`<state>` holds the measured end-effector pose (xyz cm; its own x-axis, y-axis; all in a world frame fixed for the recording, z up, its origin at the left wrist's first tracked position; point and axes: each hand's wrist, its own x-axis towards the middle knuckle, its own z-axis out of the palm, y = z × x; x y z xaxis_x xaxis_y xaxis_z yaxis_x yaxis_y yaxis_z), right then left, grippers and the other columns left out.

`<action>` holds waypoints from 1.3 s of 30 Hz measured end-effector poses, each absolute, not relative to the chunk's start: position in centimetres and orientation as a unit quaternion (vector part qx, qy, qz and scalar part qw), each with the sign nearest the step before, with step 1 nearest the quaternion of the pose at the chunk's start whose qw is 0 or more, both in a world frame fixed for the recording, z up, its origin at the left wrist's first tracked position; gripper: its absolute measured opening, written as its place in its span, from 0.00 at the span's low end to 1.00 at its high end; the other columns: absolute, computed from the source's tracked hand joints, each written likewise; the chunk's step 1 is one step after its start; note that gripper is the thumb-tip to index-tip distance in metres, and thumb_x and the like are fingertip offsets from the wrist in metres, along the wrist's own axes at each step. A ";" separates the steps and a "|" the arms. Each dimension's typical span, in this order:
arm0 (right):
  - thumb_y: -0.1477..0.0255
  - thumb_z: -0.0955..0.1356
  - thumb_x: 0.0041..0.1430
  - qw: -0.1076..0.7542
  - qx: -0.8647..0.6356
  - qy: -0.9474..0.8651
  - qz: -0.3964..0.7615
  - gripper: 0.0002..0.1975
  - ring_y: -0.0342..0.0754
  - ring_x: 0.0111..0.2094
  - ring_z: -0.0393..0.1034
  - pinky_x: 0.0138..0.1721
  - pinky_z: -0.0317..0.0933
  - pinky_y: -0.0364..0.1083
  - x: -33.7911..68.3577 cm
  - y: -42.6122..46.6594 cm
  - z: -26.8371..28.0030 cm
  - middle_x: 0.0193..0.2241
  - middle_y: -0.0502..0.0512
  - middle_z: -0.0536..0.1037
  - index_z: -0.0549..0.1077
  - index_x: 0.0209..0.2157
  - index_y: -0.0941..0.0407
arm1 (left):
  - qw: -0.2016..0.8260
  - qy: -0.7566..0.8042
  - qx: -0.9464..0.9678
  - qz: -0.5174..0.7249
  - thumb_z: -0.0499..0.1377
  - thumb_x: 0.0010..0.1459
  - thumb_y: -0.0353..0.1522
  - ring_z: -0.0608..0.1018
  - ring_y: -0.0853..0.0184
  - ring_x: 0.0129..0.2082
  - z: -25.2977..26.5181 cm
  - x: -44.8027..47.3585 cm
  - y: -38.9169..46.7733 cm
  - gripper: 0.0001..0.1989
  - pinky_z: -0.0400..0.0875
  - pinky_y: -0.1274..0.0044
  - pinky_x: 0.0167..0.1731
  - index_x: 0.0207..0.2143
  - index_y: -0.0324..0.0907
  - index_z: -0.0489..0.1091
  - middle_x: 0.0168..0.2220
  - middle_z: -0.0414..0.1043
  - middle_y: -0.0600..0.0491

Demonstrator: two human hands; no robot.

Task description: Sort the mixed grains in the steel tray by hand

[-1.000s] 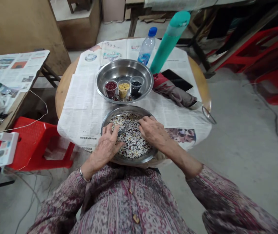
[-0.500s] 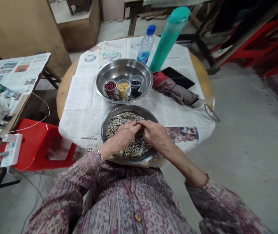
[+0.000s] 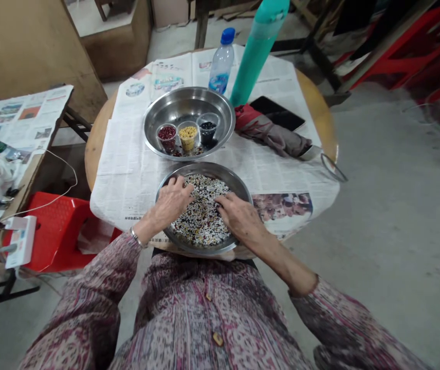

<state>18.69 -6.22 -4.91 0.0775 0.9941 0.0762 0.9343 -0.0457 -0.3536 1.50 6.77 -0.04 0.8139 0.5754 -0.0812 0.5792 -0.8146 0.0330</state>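
Note:
A metal basin (image 3: 160, 191) near the table's front edge holds a mix of white grains (image 3: 204, 205) with dark, yellow and reddish beans among them. Over its left side, my left hand (image 3: 172, 202) rests with bent fingers apart and nothing visible in them. My right hand (image 3: 239, 215) is at the right side of the mix, thumb and fingertips pinched together low over the grains. Something dark shows at those fingertips, too small to name. Behind stands a larger metal basin (image 3: 173, 100) with three clear cups: red beans (image 3: 166, 134), yellow beans (image 3: 187, 134) and black beans (image 3: 207, 128).
Newspaper (image 3: 120, 154) covers the round table. A water bottle (image 3: 221, 61), a tall teal bottle (image 3: 256, 54), a dark phone or tablet (image 3: 277, 114) and a folded umbrella (image 3: 274, 134) lie beyond the basins. At left are a red stool (image 3: 56, 231) and a white power strip (image 3: 22, 241).
My hands, previously together over the middle of the grains, have parted. The left has moved to the basin's left rim, the right stays on the right side. The view has shifted slightly.

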 end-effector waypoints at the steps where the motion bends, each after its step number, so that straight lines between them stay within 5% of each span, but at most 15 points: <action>1: 0.76 0.61 0.65 0.173 -0.718 -0.667 0.096 0.15 0.52 0.39 0.73 0.43 0.68 0.49 18.7 -5.5 -5.0 0.41 0.62 0.77 0.75 0.47 0.58 | 0.046 0.306 0.950 -0.036 0.60 0.65 0.39 0.71 0.56 0.49 0.1 0.7 5.9 0.14 0.74 0.69 0.43 0.49 0.41 0.69 0.51 0.65 0.44; 5: 0.78 0.61 0.62 0.265 -0.688 -0.665 0.118 0.16 0.53 0.45 0.73 0.49 0.67 0.51 18.1 -2.7 -5.3 0.43 0.61 0.79 0.76 0.46 0.58 | 0.131 0.266 0.954 -0.053 0.68 0.57 0.44 0.69 0.54 0.52 -0.3 -0.9 2.2 0.28 0.75 0.67 0.44 0.54 0.43 0.65 0.52 0.62 0.45; 12: 0.80 0.60 0.60 0.329 -0.674 -0.649 0.128 0.19 0.54 0.48 0.73 0.54 0.66 0.54 18.5 -2.3 -4.9 0.45 0.61 0.80 0.79 0.44 0.57 | 0.113 0.106 0.986 -0.064 0.51 0.68 0.26 0.70 0.60 0.50 -1.9 2.0 1.6 0.14 0.73 0.71 0.46 0.52 0.44 0.71 0.48 0.66 0.47; 18: 0.78 0.61 0.62 0.312 -0.686 -0.650 0.097 0.16 0.53 0.47 0.74 0.52 0.67 0.53 19.7 -4.7 -3.8 0.44 0.61 0.80 0.77 0.45 0.57 | 0.034 0.240 0.970 0.015 0.48 0.68 0.24 0.68 0.57 0.50 -1.5 3.2 6.0 0.14 0.71 0.67 0.47 0.47 0.39 0.72 0.49 0.68 0.44; 22: 0.72 0.65 0.64 0.219 -0.667 -0.700 0.132 0.10 0.51 0.43 0.76 0.47 0.68 0.49 19.9 -7.4 -3.6 0.40 0.57 0.81 0.77 0.43 0.54 | 0.020 0.349 0.937 -0.001 0.52 0.68 0.27 0.69 0.54 0.49 -0.5 1.1 6.0 0.09 0.72 0.67 0.44 0.45 0.39 0.70 0.48 0.68 0.42; 25: 0.68 0.69 0.62 0.169 -0.628 -0.747 0.136 0.14 0.54 0.49 0.75 0.49 0.68 0.51 19.6 -9.5 -4.9 0.47 0.60 0.80 0.75 0.49 0.53 | 0.065 0.358 0.931 -0.030 0.62 0.64 0.39 0.69 0.52 0.50 0.3 -0.9 3.9 0.17 0.73 0.67 0.43 0.50 0.40 0.66 0.51 0.65 0.42; 28: 0.68 0.68 0.62 0.187 -0.609 -0.758 0.143 0.21 0.55 0.54 0.72 0.53 0.67 0.54 18.6 -9.3 -6.1 0.54 0.64 0.76 0.71 0.56 0.55 | 0.155 0.314 0.935 -0.054 0.66 0.60 0.37 0.70 0.56 0.49 0.5 -2.1 1.6 0.21 0.73 0.67 0.46 0.51 0.42 0.63 0.51 0.64 0.46; 32: 0.76 0.61 0.64 0.181 -0.654 -0.717 0.158 0.14 0.53 0.43 0.76 0.47 0.69 0.52 17.3 -5.3 -5.3 0.41 0.61 0.80 0.76 0.45 0.56 | 0.255 0.286 0.923 -0.045 0.57 0.65 0.27 0.73 0.63 0.43 -0.6 -1.3 0.0 0.09 0.73 0.69 0.46 0.47 0.40 0.64 0.45 0.65 0.49; 35: 0.78 0.59 0.64 0.226 -0.692 -0.675 0.123 0.17 0.54 0.44 0.75 0.48 0.69 0.52 17.8 -3.0 -3.9 0.44 0.63 0.80 0.76 0.47 0.57 | 0.231 0.225 0.946 -0.028 0.50 0.66 0.23 0.73 0.63 0.44 -1.6 0.8 -0.1 0.10 0.72 0.71 0.46 0.47 0.39 0.66 0.44 0.67 0.48; 39: 0.78 0.60 0.62 0.309 -0.700 -0.641 0.063 0.18 0.56 0.49 0.74 0.52 0.68 0.54 19.3 -3.5 -3.6 0.47 0.64 0.79 0.76 0.49 0.58 | 0.119 0.183 0.976 0.009 0.55 0.67 0.30 0.68 0.53 0.56 -2.2 3.4 1.0 0.12 0.68 0.63 0.54 0.52 0.38 0.67 0.56 0.64 0.41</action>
